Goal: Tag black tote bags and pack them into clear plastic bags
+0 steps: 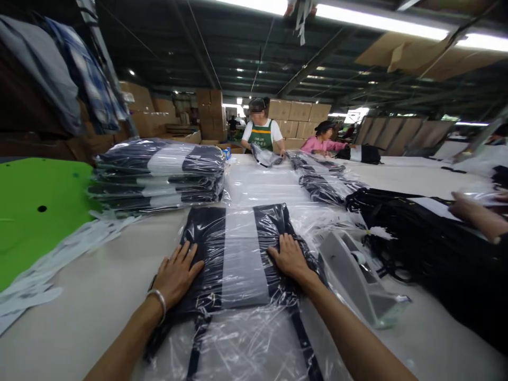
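Before me on the table lies a dark backpack (206, 238) inside a clear plastic bag (254, 344), with a pale strip of paper (242, 254) down its middle. Two dark straps trail toward me under the plastic. My left hand (177, 275) rests on the bag's left side, fingers spread, a bracelet at the wrist. On the right side my right hand (289, 256) lies flat on the plastic, fingers stretched out. Neither hand grips anything. A grey tape dispenser (353, 275) stands just right of my right forearm.
Stacked bagged packs (159, 177) sit at the left behind a row of white tags (71, 248) and a green board (39, 211). More bagged packs (321, 177) and black bags (420, 238) lie right, near another person's hand (478, 214). Two people work across the table.
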{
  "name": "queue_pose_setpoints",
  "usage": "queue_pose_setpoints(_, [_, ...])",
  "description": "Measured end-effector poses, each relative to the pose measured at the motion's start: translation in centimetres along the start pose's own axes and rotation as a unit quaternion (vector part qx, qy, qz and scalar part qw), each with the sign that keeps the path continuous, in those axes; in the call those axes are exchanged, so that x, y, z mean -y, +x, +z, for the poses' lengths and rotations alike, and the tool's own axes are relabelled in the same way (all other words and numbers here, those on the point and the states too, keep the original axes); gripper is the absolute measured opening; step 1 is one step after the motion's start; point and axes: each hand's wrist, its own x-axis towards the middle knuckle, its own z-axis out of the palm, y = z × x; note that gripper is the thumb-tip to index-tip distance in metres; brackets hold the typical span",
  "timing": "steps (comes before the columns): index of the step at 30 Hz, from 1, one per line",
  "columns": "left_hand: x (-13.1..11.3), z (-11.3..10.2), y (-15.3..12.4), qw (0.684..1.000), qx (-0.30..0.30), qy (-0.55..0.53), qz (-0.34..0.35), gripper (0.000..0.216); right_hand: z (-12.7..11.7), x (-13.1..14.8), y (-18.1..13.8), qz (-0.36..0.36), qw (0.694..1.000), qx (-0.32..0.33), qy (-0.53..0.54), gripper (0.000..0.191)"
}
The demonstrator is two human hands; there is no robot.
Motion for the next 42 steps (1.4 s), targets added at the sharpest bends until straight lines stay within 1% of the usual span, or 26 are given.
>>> queue_pose_setpoints(2, [0.0,-0.9,0.1,1.0,0.018,-0.004,0.001,0.064,-0.3,0.6,1.0,0.019,1.0,-0.01,0.015,0.081])
queue_pose_setpoints(3, [0.0,-1.6,0.4,1.0,0.022,-0.003,0.002,0.064,-0.6,1.4,1.7,0.02,0.999,-0.027,0.022,0.081])
queue_pose_setpoints(5, [-0.3,-3.3,1.6,1.0,0.007,0.002,0.017,0.063,-1.2,3.4,3.8,-0.004,0.997,-0.073,0.035,0.082])
queue_pose_setpoints(7, [-1.1,-4.8,4.0,0.998,-0.031,0.01,0.048,0.061,-1.5,5.1,6.4,-0.048,0.992,-0.112,0.042,0.08])
queue_pose_setpoints(9, [-1.8,-5.6,7.4,0.997,-0.048,0.009,0.057,0.061,-1.4,5.7,9.2,-0.08,0.987,-0.134,0.034,0.077])
queue_pose_setpoints(10, [-1.9,-5.5,9.3,0.997,-0.055,0.003,0.055,0.061,-1.1,5.3,10.6,-0.09,0.986,-0.14,0.023,0.076])
queue_pose_setpoints(12, [-1.4,-4.6,12.5,0.998,-0.032,-0.016,0.049,0.063,-0.4,3.3,13.0,-0.093,0.986,-0.14,-0.003,0.075])
queue_pose_setpoints(13, [-0.8,-3.8,13.7,0.999,-0.015,-0.025,0.046,0.064,0.1,1.9,14.1,-0.089,0.987,-0.132,-0.014,0.075])
queue_pose_setpoints(15, [0.5,-2.1,15.2,0.998,0.014,-0.037,0.039,0.065,0.8,-1.0,15.7,-0.082,0.99,-0.112,-0.023,0.076])
queue_pose_setpoints(17, [1.6,-0.9,15.5,0.998,0.027,-0.05,0.041,0.066,1.3,-3.2,16.7,-0.075,0.992,-0.097,-0.018,0.077])
queue_pose_setpoints(19, [2.2,-0.4,15.4,0.996,0.032,-0.065,0.046,0.067,1.5,-4.1,17.0,-0.059,0.995,-0.085,-0.011,0.079])
queue_pose_setpoints(22, [1.9,-0.7,15.6,0.995,0.039,-0.076,0.048,0.069,1.4,-4.0,17.1,-0.044,0.996,-0.072,-0.013,0.081])
queue_pose_setpoints(25, [1.3,-1.8,15.9,0.995,0.048,-0.072,0.049,0.069,0.6,-3.4,16.8,-0.046,0.996,-0.068,-0.038,0.082])
queue_pose_setpoints(27, [1.1,-2.9,15.2,0.995,0.054,-0.069,0.054,0.069,-0.3,-2.5,16.0,-0.046,0.994,-0.075,-0.057,0.086])
queue_pose_setpoints(29, [1.1,-4.0,13.1,0.994,0.059,-0.066,0.063,0.069,-1.2,-0.7,14.2,-0.061,0.992,-0.087,-0.066,0.089])
queue_pose_setpoints(31, [1.4,-4.7,9.4,0.993,0.061,-0.064,0.081,0.073,-1.7,2.4,11.2,-0.099,0.989,-0.093,-0.063,0.088])
queue_pose_setpoints(33, [1.8,-4.9,5.0,0.992,0.058,-0.056,0.096,0.076,-1.7,6.7,7.1,-0.157,0.983,-0.083,-0.047,0.082])
queue_pose_setpoints(34, [2.2,-4.7,2.9,0.993,0.054,-0.055,0.092,0.075,-1.5,9.1,4.8,-0.188,0.979,-0.07,-0.036,0.08])
queue_pose_setpoints(36, [3.1,-4.1,-0.7,0.995,0.04,-0.062,0.061,0.068,-0.8,13.8,0.3,-0.263,0.964,-0.033,-0.013,0.077])
queue_pose_setpoints(38, [4.0,-3.6,-2.9,0.996,0.023,-0.079,0.023,0.06,0.2,17.8,-3.3,-0.321,0.947,0.002,0.0,0.073])
queue_pose_setpoints(40, [4.6,-3.5,-4.3,0.996,-0.007,-0.093,0.009,0.055,1.4,20.3,-5.7,-0.35,0.936,0.032,-0.001,0.068])
queue_pose_setpoints(42, [4.9,-3.7,-5.4,0.994,-0.047,-0.103,0.002,0.045,2.3,21.5,-6.9,-0.35,0.936,0.044,-0.005,0.063])
